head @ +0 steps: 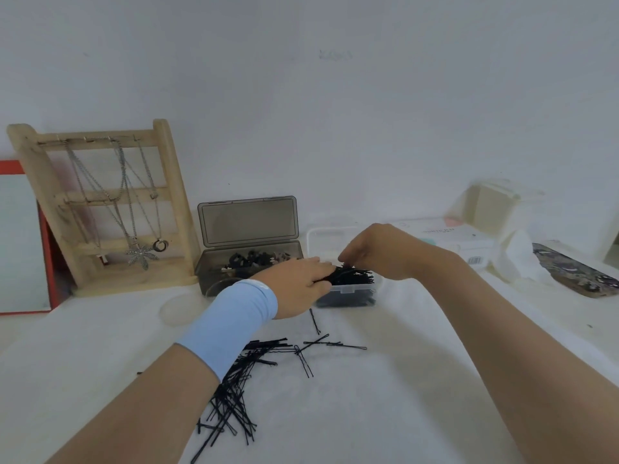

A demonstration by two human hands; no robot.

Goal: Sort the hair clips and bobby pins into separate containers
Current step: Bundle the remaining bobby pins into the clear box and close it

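Observation:
A bundle of black bobby pins (353,275) hangs just above a small clear box (348,291) that holds more pins. My left hand (298,283), with a light blue band on its wrist, grips the bundle's left end. My right hand (378,251) pinches the bundle from above. Loose bobby pins (241,380) lie scattered on the white table (368,413) in front of me, partly under my left forearm. To the left of the clear box stands a smoky grey box (214,272) with its lid up and dark hair clips (251,259) inside.
A wooden jewellery stand (100,209) with necklaces leans at the back left, beside a red-framed mirror (20,242). A round clear lid (177,311) lies before the grey box. White boxes (469,242), tissue and a patterned case (576,274) sit at the right.

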